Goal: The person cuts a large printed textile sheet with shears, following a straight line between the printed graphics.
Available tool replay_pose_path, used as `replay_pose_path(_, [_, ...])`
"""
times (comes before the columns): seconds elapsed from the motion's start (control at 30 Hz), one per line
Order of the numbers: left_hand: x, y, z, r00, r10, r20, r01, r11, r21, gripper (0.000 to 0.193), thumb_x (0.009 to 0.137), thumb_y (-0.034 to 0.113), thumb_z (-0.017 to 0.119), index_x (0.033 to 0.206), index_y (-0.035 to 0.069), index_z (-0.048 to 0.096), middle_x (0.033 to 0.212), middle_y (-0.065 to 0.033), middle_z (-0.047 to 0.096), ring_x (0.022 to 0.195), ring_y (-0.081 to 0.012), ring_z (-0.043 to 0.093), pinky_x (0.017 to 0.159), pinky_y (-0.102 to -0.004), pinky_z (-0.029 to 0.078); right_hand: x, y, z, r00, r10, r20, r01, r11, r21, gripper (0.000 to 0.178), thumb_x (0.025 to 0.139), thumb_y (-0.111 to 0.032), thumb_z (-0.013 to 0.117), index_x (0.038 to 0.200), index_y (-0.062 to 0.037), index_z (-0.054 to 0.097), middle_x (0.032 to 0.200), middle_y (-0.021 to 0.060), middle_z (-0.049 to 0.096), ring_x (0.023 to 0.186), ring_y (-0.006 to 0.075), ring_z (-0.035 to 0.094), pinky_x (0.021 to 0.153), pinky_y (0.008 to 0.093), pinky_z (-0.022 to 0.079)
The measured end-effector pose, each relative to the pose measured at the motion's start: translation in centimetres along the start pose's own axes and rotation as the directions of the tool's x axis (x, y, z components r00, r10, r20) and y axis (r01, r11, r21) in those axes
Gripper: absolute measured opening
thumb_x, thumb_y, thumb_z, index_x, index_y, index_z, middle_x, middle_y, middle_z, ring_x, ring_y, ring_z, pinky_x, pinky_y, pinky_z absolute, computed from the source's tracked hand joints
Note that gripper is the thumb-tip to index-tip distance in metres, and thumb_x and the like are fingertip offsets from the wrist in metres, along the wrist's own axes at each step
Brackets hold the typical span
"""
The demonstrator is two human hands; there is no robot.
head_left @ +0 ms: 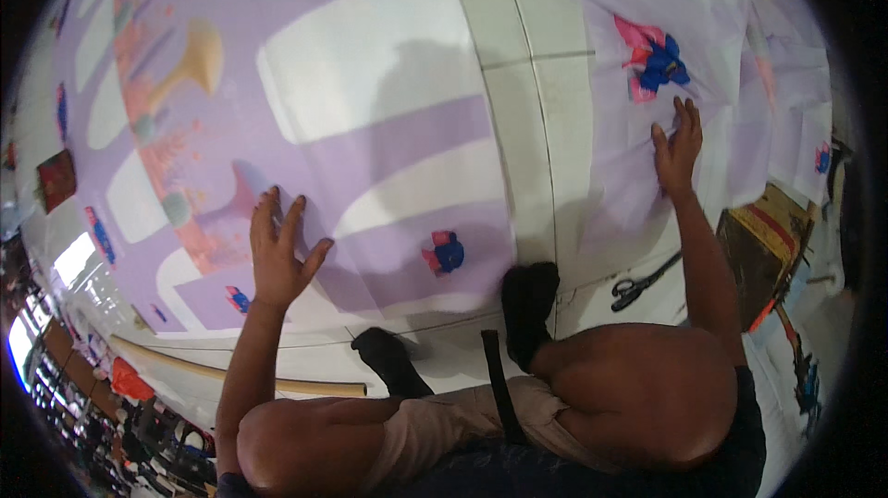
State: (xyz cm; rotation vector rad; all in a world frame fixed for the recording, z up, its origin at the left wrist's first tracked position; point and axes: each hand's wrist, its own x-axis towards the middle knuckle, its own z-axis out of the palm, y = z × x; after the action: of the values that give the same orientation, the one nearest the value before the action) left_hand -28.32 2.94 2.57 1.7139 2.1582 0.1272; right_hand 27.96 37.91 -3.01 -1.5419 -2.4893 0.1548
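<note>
A large lilac sheet (398, 133) printed with white rounded shapes and a coral band lies across the white tiles. My left hand (280, 253) rests over its near part, fingers spread, holding nothing. To the right lies a second lilac sheet (638, 160), wrinkled, with a tile strip between the two. Over this one is my right hand (681, 151), its thumb and fingers apart. Just beyond the fingertips sits a pink and blue printed motif (659, 59). A smaller motif of the same colours (446, 253) shows near the left sheet's close edge.
Black-handled scissors (634, 292) lie on the floor inside my right forearm. A brown box (763, 253) stands to the right. A long cardboard tube (296, 388) runs along the floor at lower left. My feet in black socks (529, 308) are by the sheets' near edges. Clutter fills the lower left.
</note>
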Motion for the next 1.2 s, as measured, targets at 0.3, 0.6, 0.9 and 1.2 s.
replay_pose_path(0.3, [-1.3,-1.1,1.4,0.991,0.019,-0.136,-0.026,0.998,-0.05,0.077,0.075,0.034,0.082,0.143,0.015,0.051,0.154,-0.0228,0.035,0.142,-0.0441,0.033,0.117,-0.0573,0.026,5.8,-16.1,-4.3,0.956,-0.293,0.031,0.29,0.953,0.085,0.046,0.085,-0.021,0.073,0.126,-0.0035,0.059,0.123,0.0192,0.062,0.116,0.038,0.058,0.1,0.0468,0.044])
replay_pose_path(0.6, [-9.7,-1.3,2.4,0.953,-0.115,-0.281,0.079,0.987,-0.137,0.074,0.079,0.031,0.08,0.144,0.015,0.049,0.156,-0.019,0.033,0.146,-0.0426,0.028,0.118,-0.0587,0.022,0.5,-30.7,0.2,0.629,-0.662,0.409,0.687,0.719,0.106,0.075,0.085,-0.044,0.072,0.148,-0.0142,0.044,0.154,0.02,0.035,0.141,0.0439,0.034,0.114,0.0555,0.03])
replay_pose_path(0.9, [-16.8,-1.8,5.9,0.93,-0.228,-0.289,0.2,0.972,-0.124,0.077,0.08,0.034,0.079,0.146,0.014,0.046,0.158,-0.0222,0.028,0.146,-0.0462,0.024,0.116,-0.0626,0.02,-1.2,-25.0,-3.6,0.784,-0.536,0.312,0.537,0.839,0.092,0.06,0.083,-0.041,0.076,0.13,-0.0066,0.059,0.139,0.022,0.052,0.128,0.0398,0.05,0.106,0.0471,0.043])
replay_pose_path(1.2, [-16.6,-0.7,6.5,0.946,-0.16,-0.283,0.141,0.986,-0.085,0.078,0.085,0.041,0.074,0.151,0.015,0.042,0.16,-0.0237,0.025,0.147,-0.0475,0.022,0.117,-0.0627,0.017,-8.4,-26.9,-2.5,0.531,-0.741,0.411,0.727,0.648,0.228,0.078,0.082,-0.059,0.071,0.147,-0.0215,0.048,0.155,0.0158,0.037,0.144,0.0407,0.032,0.118,0.0549,0.024])
